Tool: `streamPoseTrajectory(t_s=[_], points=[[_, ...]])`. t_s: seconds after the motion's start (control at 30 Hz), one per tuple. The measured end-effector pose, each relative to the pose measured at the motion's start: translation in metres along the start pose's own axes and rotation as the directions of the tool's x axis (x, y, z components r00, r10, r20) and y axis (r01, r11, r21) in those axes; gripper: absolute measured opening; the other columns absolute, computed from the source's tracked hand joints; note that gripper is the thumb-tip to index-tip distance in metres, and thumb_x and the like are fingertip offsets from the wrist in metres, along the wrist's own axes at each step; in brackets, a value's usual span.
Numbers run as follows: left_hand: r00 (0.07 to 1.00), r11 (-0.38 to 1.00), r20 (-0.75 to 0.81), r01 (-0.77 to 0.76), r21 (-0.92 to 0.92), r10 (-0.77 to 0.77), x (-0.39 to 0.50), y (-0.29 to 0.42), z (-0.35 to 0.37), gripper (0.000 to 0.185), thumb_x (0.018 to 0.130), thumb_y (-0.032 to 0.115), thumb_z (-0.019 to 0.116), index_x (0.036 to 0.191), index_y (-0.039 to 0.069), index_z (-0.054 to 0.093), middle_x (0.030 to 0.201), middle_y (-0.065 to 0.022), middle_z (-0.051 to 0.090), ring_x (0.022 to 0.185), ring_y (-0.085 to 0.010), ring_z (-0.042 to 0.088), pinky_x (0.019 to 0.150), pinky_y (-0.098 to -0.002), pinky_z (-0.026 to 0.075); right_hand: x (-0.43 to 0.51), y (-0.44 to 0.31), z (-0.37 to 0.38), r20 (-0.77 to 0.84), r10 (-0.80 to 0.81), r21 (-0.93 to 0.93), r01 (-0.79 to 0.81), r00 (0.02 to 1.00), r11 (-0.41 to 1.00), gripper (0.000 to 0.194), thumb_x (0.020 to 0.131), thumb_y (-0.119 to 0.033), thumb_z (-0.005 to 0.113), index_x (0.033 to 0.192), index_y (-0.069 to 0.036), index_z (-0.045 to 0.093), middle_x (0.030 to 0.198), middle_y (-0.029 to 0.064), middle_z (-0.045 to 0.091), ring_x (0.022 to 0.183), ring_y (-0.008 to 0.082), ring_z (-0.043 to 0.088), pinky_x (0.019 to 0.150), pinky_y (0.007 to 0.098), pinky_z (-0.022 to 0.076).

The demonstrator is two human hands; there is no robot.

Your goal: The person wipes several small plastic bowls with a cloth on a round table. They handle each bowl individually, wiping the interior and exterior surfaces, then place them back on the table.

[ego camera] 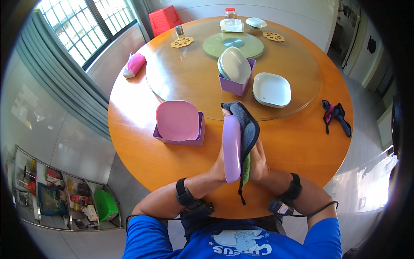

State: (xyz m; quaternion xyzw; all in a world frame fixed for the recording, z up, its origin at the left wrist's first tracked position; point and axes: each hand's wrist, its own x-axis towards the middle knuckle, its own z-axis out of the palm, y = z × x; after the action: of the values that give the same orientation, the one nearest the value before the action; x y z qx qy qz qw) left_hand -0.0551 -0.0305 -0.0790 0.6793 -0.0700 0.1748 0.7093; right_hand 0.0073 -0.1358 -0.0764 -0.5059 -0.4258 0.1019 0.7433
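Over the near part of the table, a purple plastic plate (pixel 232 149) is held on edge. My left hand (pixel 218 164) grips it, mostly hidden behind the plate. A grey cloth with black edging and a green side (pixel 247 126) lies against the plate's right face, and my right hand (pixel 257 162) presses it there, its fingers partly covered. To the left, a pink plate (pixel 178 120) leans in a purple box (pixel 184 141). Beyond my hands, a second purple box (pixel 233 87) holds white and pale blue plates (pixel 237 64). White square plates (pixel 271 89) are stacked beside it.
The round wooden table (pixel 136 129) carries a glass top and a green turntable (pixel 213 47). Farther off are yellow trivets (pixel 182 42), a red-lidded jar (pixel 230 13) and a white dish (pixel 256 22). A pink packet (pixel 135 65) sits left; dark fabric straps (pixel 338 116) lie right.
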Motion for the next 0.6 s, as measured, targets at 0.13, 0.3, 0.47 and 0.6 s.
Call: streamPoseTrajectory(t_s=[0.13,0.3,0.47,0.6], points=[[0.983,0.996,-0.161,-0.089,-0.009,0.086,0.008,-0.010,-0.001,0.078,0.106,0.012,0.055,0.166,-0.003,0.006,0.174,-0.0177,0.003,0.159,-0.0229,0.010,0.128,-0.0372,0.018,-0.020,0.006,0.008,0.057,0.085,0.143,-0.093,0.995,0.985,0.058,0.116,-0.032,0.033,0.162,0.002,0.027,0.154,0.0143,0.047,0.142,0.0229,0.044,0.121,0.0365,0.0303],[0.981,0.992,-0.191,-0.049,-0.116,0.026,0.007,-0.025,-0.024,0.050,0.108,0.024,0.059,0.148,0.001,0.041,0.130,-0.0078,0.054,0.115,-0.0170,0.054,0.100,-0.0347,0.049,-0.028,-0.006,0.018,0.087,0.154,0.158,-0.166,0.984,0.973,0.060,0.116,-0.032,0.032,0.165,0.001,0.018,0.162,0.0122,0.033,0.148,0.0226,0.031,0.124,0.0363,0.0249],[0.941,0.845,-0.246,0.070,-0.530,-0.232,0.006,-0.035,-0.031,0.030,0.109,0.036,0.057,0.124,0.010,0.056,0.107,-0.0013,0.060,0.095,-0.0114,0.060,0.083,-0.0273,0.054,-0.029,-0.019,0.026,0.198,0.000,-0.189,0.038,0.980,0.981,0.079,0.108,-0.037,0.046,0.161,0.010,0.010,0.162,0.0415,0.014,0.151,0.0604,0.015,0.124,0.0631,0.0119],[0.962,0.907,-0.207,0.078,-0.413,-0.177,0.003,-0.024,-0.027,0.035,0.109,0.032,0.060,0.133,0.008,0.051,0.114,-0.0024,0.057,0.100,-0.0108,0.058,0.085,-0.0276,0.054,-0.027,-0.025,0.028,0.208,-0.078,-0.346,0.148,0.975,0.927,0.081,0.105,-0.037,0.052,0.159,0.013,0.016,0.161,0.0431,0.015,0.150,0.0624,0.016,0.123,0.0637,0.0151]])
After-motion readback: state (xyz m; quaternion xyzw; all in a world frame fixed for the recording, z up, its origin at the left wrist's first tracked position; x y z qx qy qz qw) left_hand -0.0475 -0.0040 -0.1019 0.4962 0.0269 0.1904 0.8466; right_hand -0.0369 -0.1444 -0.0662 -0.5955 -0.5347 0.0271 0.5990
